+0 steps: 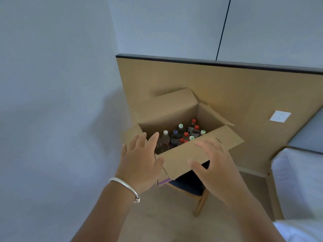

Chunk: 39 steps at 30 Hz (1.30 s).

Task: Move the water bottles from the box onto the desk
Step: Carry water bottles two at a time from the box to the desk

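Right now I am at the very start of the job: both my hands are reaching toward the cardboard box [176, 130], and neither has a bottle yet. My left hand [139, 161] hangs over the near left corner of the box, fingers straight and spread, its grip open and empty; a silver bracelet [125, 186] sits on that wrist. My right hand [215, 165] hovers over the near flap [188, 154], fingers loosely spread, its grip also open and holding nothing. Whether either hand actually touches the cardboard I cannot tell.

The water bottles [181, 135] all stand upright inside the box, bunched toward its near right part, with red, white and green-marked caps showing. One white-capped bottle [165, 137] stands closest to my left fingers. The box rests on a wooden chair with a dark seat [190, 184], close to a tan wall panel [227, 88] that carries a white socket [280, 116]. A bed with white bedding [297, 180] lies to the right.

No table shows in this view, so I judge that it is somewhere outside the frame, and none of the bottles can be counted as moved.

Next, I think, I need to lower a hand past the near flap into the box, close my grip round a bottle just below the cap, and lift it straight up so it clears its neighbours. The near flap leans inward over the opening, so I may need to hold it back with the other hand.
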Tool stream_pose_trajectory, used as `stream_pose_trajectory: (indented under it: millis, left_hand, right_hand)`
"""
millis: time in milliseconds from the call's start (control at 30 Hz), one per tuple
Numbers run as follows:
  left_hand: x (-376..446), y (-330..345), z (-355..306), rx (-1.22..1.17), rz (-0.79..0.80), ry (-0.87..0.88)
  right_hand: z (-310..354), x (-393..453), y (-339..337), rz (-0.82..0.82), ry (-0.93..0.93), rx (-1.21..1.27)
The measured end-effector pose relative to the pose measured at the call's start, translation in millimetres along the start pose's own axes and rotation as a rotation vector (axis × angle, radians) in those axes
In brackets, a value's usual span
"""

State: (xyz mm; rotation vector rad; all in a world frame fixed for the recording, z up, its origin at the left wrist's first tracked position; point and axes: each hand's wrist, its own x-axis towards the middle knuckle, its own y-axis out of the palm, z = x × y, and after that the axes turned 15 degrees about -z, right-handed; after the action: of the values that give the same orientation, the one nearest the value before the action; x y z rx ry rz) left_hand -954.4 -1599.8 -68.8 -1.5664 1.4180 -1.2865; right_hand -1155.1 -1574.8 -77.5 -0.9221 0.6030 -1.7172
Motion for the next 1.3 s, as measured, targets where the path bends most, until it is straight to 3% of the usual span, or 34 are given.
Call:
stream_pose_trajectory:
  millis: [267, 500, 767, 1067, 1300]
  left_hand:
    - [103.2, 49.7, 32.2, 0.066, 0.112, -0.076]
    - [196.2, 112.6, 70.6, 0.005, 0.187, -0.124]
    - [297.4, 201.9, 112.7, -0.107, 0.353, -0.141]
    - [342.1, 308.7, 134.7, 0.021, 0.606, -0.308]
    - [353.8, 365.6, 140.2, 0.081, 0.658, -0.361]
  right_hand:
    - [-26.0, 92.6, 47.5, 0.101, 0.037, -0.017]
    - [-40.2, 173.3, 116.5, 0.089, 0.036, -0.091]
    - [-57.8, 276.2, 216.5, 0.260, 0.053, -0.154]
    - [-116.0, 326.0, 330.7, 0.574, 0.282, -0.178]
    - [-159.2, 347.1, 399.4, 0.615, 0.213, -0.196]
